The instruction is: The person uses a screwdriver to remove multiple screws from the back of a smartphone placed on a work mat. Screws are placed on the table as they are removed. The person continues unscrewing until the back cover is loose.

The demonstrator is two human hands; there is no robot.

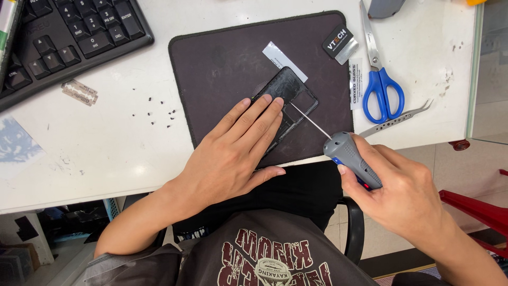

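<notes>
The left hand (235, 151) lies flat, fingers open, pinning the black phone frame (286, 103) to the dark mat (222, 58). The right hand (402, 193), closed around the grey screwdriver (349, 153), aims its tip toward 10 o'clock into the frame. Best keep the shaft steady and press lightly, so the tip does not slip.

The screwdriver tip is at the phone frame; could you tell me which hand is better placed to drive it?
Probably the right hand: it grips the screwdriver, whose tip reaches the phone frame. The left hand lies flat on the frame, steadying it.

Left hand (238, 151) flat, fingers spread forward, palm down; right hand (399, 193) seemingly curled tight, wrist angled inward.
</notes>
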